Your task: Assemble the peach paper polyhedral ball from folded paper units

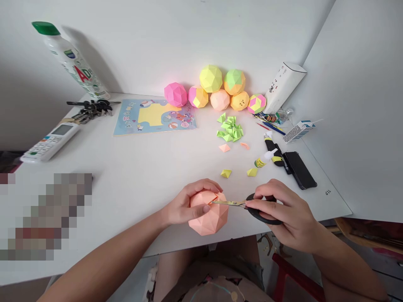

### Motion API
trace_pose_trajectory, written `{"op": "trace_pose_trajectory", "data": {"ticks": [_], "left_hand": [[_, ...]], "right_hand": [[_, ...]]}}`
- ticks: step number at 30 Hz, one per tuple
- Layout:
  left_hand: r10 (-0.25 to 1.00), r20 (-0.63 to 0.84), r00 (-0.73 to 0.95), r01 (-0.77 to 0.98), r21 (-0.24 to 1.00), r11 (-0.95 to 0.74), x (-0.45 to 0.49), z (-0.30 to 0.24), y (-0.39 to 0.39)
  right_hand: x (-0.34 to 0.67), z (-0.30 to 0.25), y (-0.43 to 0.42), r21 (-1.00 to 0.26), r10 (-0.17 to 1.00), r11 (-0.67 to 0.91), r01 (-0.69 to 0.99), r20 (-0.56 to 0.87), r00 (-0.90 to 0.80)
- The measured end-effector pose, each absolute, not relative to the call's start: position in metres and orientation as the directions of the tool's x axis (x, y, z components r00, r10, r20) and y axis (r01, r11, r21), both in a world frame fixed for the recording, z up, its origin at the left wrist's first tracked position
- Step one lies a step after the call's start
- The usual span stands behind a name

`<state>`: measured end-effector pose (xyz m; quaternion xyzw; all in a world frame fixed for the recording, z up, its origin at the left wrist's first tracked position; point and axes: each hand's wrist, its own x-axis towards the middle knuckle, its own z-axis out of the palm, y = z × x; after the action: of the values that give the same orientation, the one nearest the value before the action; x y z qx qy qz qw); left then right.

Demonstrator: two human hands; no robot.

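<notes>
A peach-coloured faceted paper ball [211,220] rests near the front edge of the white table. My left hand [192,203] is wrapped round its left side, with the thumb pressed on the front facets. In my right hand [286,212] is a pair of scissors [262,214] with black handles. Their blades point left, and the tips touch the ball beside a slit near my left thumb. Two yellow folded paper pieces [226,173] lie just beyond. Farther back are two peach paper pieces [224,147] and a pile of green folded pieces [232,129].
Several finished paper balls [210,79] are stacked by the wall. On the right are a glue bottle [264,159], a black phone [299,170], a small carton [298,131] and a white box [285,86]. A remote control [50,142], a tall bottle [74,63] and a blue board [126,119] stand or lie leftward.
</notes>
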<state>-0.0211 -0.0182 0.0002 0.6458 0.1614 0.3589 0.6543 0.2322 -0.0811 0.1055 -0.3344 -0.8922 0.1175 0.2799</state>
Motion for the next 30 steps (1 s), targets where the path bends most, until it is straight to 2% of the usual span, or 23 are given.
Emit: {"op": "trace_pose_trajectory", "data": {"ticks": [5,8,10,11,14,18,20,24,27,30], "left_hand": [[0.676,0.254,0.692,-0.267,0.960,-0.088,-0.021,0.000,-0.018],[0.683,0.257,0.683,-0.274,0.958,-0.086,-0.021,-0.001,-0.018],[0.689,0.285,0.666,-0.271,0.953,-0.133,-0.021,-0.001,-0.018],[0.690,0.307,0.656,-0.266,0.949,-0.170,-0.021,-0.001,-0.018],[0.684,0.375,0.625,-0.236,0.927,-0.292,-0.020,-0.001,-0.019],[0.668,0.421,0.614,-0.164,0.896,-0.413,-0.020,0.000,-0.020],[0.653,0.438,0.618,-0.127,0.875,-0.467,-0.020,0.001,-0.020],[0.616,0.487,0.619,-0.102,0.828,-0.552,-0.019,0.003,-0.020],[0.597,0.527,0.605,-0.126,0.804,-0.582,-0.018,0.004,-0.020],[0.588,0.540,0.602,-0.139,0.796,-0.589,-0.017,0.006,-0.019]], "right_hand": [[0.233,0.107,-0.082,-0.350,0.658,0.753,0.557,0.416,-0.628],[0.246,0.100,-0.079,-0.273,0.653,0.743,0.611,0.498,-0.571],[0.260,0.084,-0.075,-0.202,0.657,0.696,0.689,0.566,-0.498],[0.267,0.072,-0.073,-0.207,0.680,0.664,0.719,0.568,-0.464],[0.283,0.036,-0.068,-0.174,0.746,0.588,0.790,0.495,-0.446],[0.280,0.023,-0.073,-0.058,0.815,0.550,0.833,0.254,-0.521],[0.264,0.036,-0.077,-0.127,0.813,0.569,0.813,0.235,-0.533],[0.223,0.059,-0.075,-0.488,0.743,0.669,0.561,0.415,-0.525],[0.199,0.056,-0.064,-0.606,0.725,0.667,0.432,0.397,-0.563],[0.190,0.046,-0.056,-0.687,0.752,0.623,0.374,0.393,-0.529]]}}
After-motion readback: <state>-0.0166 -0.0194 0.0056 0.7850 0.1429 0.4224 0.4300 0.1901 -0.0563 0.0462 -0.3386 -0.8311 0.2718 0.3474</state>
